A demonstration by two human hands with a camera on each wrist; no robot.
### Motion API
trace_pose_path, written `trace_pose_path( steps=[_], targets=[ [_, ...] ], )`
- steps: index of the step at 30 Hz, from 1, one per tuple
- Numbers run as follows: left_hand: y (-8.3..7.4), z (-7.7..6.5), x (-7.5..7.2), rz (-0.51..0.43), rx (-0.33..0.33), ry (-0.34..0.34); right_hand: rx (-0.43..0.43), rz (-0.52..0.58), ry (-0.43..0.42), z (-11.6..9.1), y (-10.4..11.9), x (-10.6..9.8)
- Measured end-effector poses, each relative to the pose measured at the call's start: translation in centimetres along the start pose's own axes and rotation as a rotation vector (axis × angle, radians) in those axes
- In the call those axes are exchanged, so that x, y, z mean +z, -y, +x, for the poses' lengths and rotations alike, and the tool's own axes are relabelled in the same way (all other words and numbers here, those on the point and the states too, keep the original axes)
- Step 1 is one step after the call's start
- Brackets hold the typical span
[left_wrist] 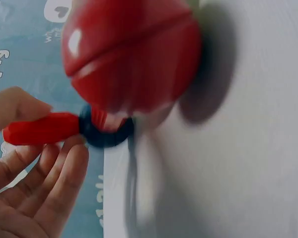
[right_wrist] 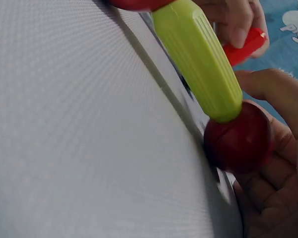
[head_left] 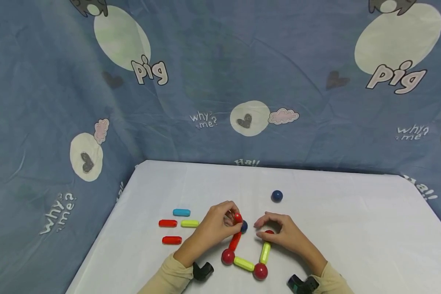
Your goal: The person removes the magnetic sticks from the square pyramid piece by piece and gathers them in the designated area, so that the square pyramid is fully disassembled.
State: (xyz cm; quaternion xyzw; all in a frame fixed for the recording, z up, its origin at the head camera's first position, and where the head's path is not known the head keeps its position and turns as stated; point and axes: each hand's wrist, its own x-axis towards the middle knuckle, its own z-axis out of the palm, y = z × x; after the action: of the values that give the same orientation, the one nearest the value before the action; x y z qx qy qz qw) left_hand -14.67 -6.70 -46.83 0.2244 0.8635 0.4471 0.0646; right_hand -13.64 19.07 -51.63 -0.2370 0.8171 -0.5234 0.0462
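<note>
My left hand point(head_left: 216, 223) pinches a red rod point(left_wrist: 44, 129) between thumb and fingers. One end of that rod meets a dark blue ball point(head_left: 244, 226). From the blue ball a second red rod point(head_left: 234, 241) runs down to a red ball point(head_left: 228, 257). A yellow-green rod point(head_left: 244, 263) links it to another red ball point(head_left: 260, 271), and a second yellow-green rod point(head_left: 265, 254) leads up to a third red ball point(right_wrist: 241, 139). Around that last ball my right hand point(head_left: 284, 233) hovers with loosely bent fingers, thumb and forefinger apart; whether it touches the ball, I cannot tell.
Left of the hands lie a blue rod point(head_left: 181, 212), a yellow-green rod point(head_left: 189, 223) and two red rods point(head_left: 168, 223). A loose dark blue ball point(head_left: 277, 196) sits farther back on the white table point(head_left: 371, 228). Patterned blue cloth point(head_left: 206, 49) hangs behind.
</note>
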Motion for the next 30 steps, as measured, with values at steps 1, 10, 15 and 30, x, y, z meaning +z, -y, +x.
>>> trace_pose_path(
  steps=[1, 10, 15, 30],
  targets=[
    [0.02, 0.02, 0.06, -0.036, -0.012, 0.014, 0.004, 0.007, 0.006, 0.00, -0.01, -0.01],
    [0.18, 0.12, 0.58, -0.202, -0.101, 0.119, 0.039, 0.003, 0.078, 0.06, 0.08, -0.18],
    [-0.03, 0.11, 0.83, -0.226, -0.117, 0.162, 0.042, -0.006, 0.103, -0.01, -0.07, -0.15],
    [-0.46, 0.03, 0.16, 0.046, -0.063, 0.161, 0.052, 0.016, 0.127, -0.16, -0.04, -0.13]
  ],
)
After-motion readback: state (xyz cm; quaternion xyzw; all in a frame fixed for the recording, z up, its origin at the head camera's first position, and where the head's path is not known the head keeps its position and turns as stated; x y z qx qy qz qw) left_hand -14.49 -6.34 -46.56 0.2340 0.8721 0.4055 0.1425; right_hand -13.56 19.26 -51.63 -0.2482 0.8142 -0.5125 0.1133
